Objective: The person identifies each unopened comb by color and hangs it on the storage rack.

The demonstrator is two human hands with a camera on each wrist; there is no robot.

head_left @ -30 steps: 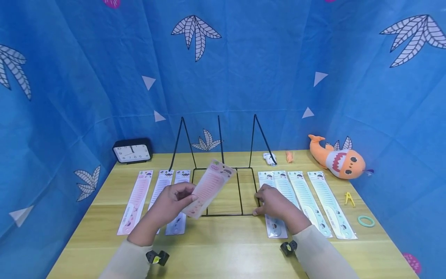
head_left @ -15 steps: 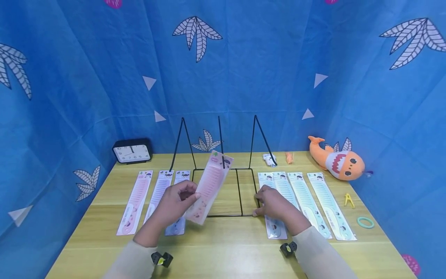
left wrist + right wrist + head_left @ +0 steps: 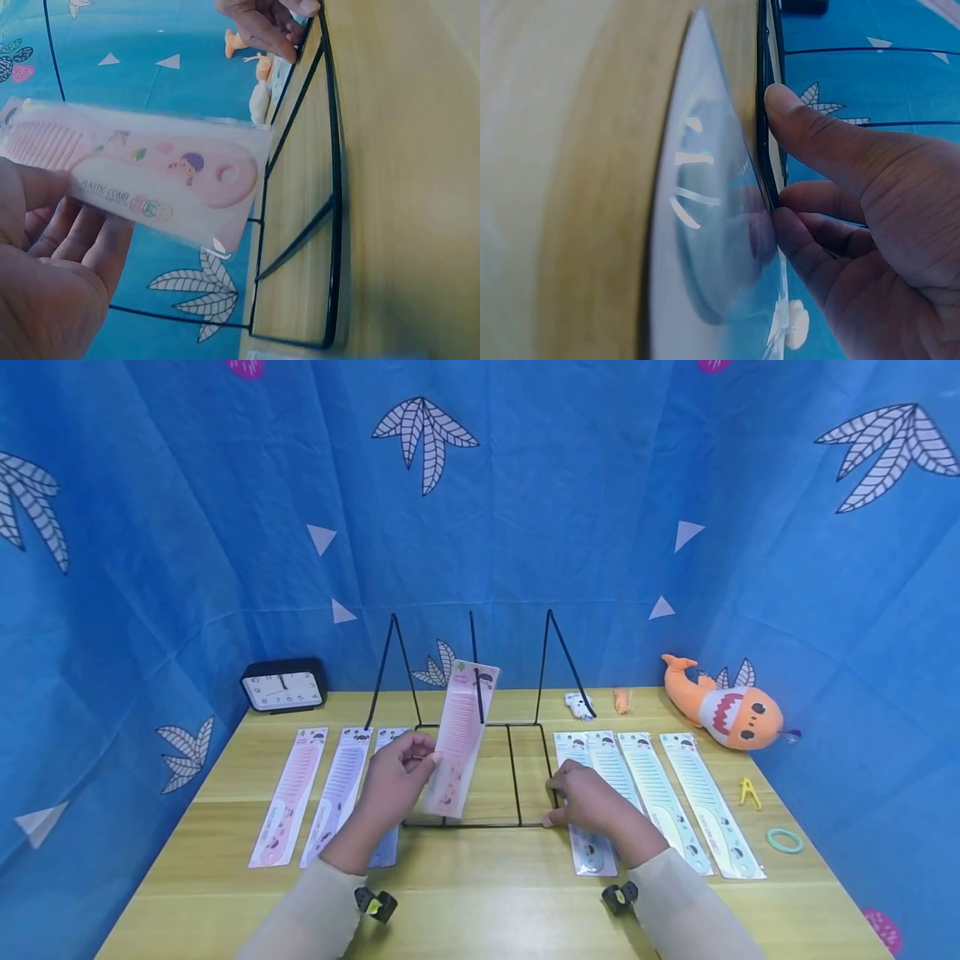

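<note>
My left hand [image 3: 397, 777] pinches a pink comb [image 3: 461, 739] in a clear packet by its side edge, thumb in front. The packet stands tilted at the middle prong of a black wire rack [image 3: 517, 777]. That prong's lower end lies in front of the packet's upper part and emerges near its top, apparently through the hang hole. In the left wrist view the handle of the comb [image 3: 202, 169] points toward the rack's base. My right hand [image 3: 592, 802] grips the base's right front corner between thumb and fingers, beside a packaged green comb [image 3: 712, 225].
On the left lie a pink comb [image 3: 288, 797] and two purple combs [image 3: 337, 793], packaged. Several packaged green combs [image 3: 667, 802] lie right. Around them are a clock [image 3: 285, 685], an orange plush shark [image 3: 723, 706], a yellow clip [image 3: 750, 793] and a green ring [image 3: 784, 840].
My left hand has moved right and up, turning the pink comb more upright. Its packet top has risen along the middle prong. My right hand has stayed on the rack's corner.
</note>
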